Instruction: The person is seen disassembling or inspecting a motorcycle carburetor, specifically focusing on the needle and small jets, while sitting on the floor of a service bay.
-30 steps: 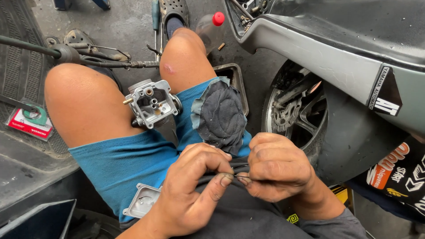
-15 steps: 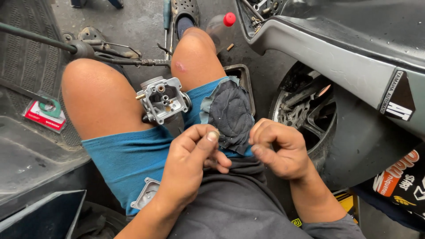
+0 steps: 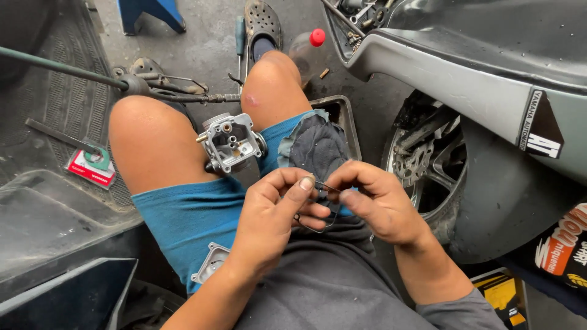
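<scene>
The thin ring [image 3: 318, 211] is pinched by your left hand [image 3: 275, 214] and right hand [image 3: 373, 205], stretched so it keeps its shape.

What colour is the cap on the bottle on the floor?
Red. The bottle cap shows clearly in the head view, near the person's foot.

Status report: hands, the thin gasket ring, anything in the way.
Left hand and right hand pinch thin gasket ring. Carburetor body sits between thighs. Dark rag behind, nothing blocking.
</scene>
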